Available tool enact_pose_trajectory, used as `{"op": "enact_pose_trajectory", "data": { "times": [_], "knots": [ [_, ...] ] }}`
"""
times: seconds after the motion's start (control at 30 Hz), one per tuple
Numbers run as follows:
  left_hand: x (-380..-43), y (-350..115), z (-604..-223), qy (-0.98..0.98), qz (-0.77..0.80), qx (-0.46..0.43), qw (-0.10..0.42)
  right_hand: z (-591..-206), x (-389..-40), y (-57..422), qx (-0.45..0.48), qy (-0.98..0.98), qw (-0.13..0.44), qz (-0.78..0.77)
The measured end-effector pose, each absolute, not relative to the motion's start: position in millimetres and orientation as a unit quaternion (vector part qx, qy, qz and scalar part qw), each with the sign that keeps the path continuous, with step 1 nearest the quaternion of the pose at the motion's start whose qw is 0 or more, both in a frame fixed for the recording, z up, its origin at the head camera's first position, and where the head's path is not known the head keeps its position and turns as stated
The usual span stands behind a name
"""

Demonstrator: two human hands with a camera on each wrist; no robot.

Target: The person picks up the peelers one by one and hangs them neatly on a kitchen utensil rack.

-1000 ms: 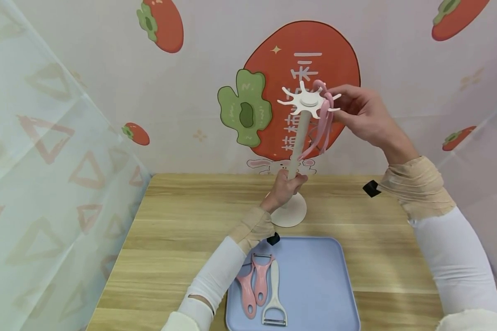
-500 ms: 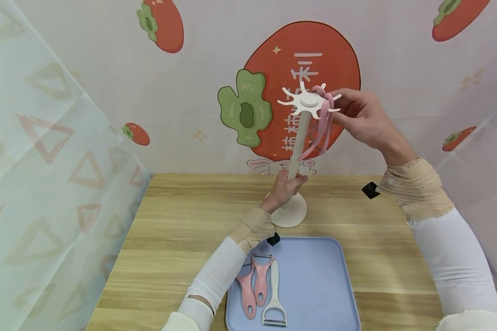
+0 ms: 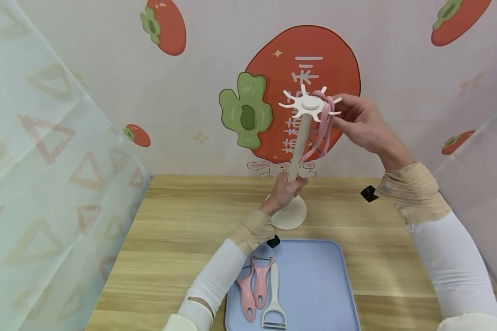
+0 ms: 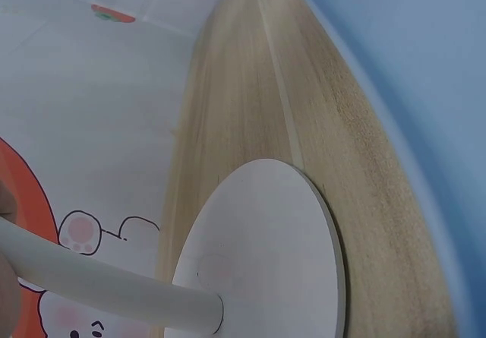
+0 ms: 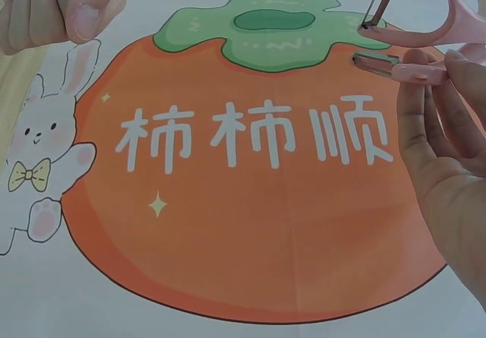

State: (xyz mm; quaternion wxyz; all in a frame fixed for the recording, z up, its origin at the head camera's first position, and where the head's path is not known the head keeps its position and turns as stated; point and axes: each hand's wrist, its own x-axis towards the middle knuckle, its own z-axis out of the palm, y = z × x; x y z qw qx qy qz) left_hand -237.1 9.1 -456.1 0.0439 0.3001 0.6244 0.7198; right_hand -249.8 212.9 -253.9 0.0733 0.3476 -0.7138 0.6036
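Peeler (image 5: pixel 421 74), pinched by the right hand (image 3: pixel 362 120), seems at hanging step; the left hand (image 3: pixel 284 192) grips the stand (image 3: pixel 301 138) near the table's (image 3: pixel 182 207) back edge, and next needs gentle release.

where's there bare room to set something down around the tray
Bare: the blue tray right of the white peeler; the wooden table between tray and right sleeve, and left of the left sleeve. Crowded: the tray's left side under two pink peelers, and the right of the white hook stand, by the right hand.
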Motion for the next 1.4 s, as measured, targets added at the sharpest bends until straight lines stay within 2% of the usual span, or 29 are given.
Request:
{"op": "enact_pose_trajectory", "data": {
  "times": [0.8, 1.4],
  "knots": [
    [-237.6, 11.4, -456.5, 0.617, 0.721, 0.314, 0.027, -260.4, -252.5, 205.4, 0.344, -0.693, 0.063, 0.631],
    [-237.6, 9.5, -456.9, 0.625, 0.718, 0.304, 0.038, -265.1, -249.4, 210.5, 0.336, -0.713, 0.049, 0.614]
  ]
}}
